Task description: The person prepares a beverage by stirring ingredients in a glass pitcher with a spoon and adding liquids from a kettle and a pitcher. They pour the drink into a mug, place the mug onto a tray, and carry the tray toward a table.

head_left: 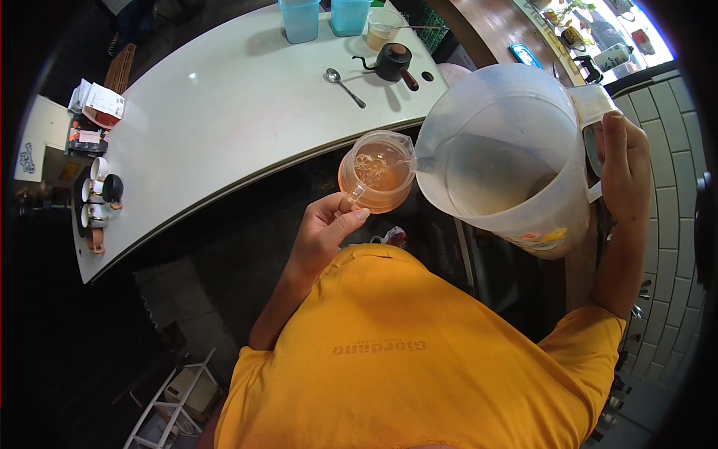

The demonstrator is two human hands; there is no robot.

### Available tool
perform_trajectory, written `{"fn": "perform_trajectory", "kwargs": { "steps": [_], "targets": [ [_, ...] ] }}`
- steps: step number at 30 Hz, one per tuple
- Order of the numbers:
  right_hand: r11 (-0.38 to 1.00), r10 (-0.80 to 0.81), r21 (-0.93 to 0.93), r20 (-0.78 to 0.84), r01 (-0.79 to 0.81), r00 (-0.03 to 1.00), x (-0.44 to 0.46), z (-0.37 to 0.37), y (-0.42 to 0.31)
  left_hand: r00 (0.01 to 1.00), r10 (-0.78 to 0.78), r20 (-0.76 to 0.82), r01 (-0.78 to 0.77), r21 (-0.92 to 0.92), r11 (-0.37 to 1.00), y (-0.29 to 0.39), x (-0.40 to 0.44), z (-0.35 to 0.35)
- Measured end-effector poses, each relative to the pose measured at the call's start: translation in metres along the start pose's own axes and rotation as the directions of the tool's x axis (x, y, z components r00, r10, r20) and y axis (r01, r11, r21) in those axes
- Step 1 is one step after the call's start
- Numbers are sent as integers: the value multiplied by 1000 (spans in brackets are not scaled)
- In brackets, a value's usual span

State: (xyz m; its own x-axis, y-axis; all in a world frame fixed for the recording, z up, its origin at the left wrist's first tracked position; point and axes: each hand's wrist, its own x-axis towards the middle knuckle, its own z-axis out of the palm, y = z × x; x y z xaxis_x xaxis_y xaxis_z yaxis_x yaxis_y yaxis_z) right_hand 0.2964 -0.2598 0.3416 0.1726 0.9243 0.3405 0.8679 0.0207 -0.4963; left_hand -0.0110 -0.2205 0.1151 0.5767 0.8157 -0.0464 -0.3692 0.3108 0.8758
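My left hand [329,227] grips the small handle of a clear glass server [381,196], which holds amber liquid with froth on top. Wrapped round the handle of a big translucent plastic pitcher [490,138] is my right hand [625,161]. The pitcher tilts to the left, its spout at the rim of the glass server. A thin stream of liquid seems to run from the spout into the server. Some cloudy liquid lies low inside the pitcher. Both vessels are held in front of the white counter's edge.
On the white counter [224,112] are a spoon [345,87], a black kettle [393,63] with a wooden handle, a plastic cup [383,30] and two blue containers [300,22]. Cups [96,191] line the far left end. A phone [526,55] lies on the wooden ledge.
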Motion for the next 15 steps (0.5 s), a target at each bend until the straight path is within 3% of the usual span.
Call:
{"fn": "perform_trajectory", "kwargs": {
  "steps": [15],
  "targets": [
    [999, -34, -21, 1, 34, 999, 4, -1, 3, 1000, -9, -11, 9, -4, 1000, -3, 4, 2]
  ]
}}
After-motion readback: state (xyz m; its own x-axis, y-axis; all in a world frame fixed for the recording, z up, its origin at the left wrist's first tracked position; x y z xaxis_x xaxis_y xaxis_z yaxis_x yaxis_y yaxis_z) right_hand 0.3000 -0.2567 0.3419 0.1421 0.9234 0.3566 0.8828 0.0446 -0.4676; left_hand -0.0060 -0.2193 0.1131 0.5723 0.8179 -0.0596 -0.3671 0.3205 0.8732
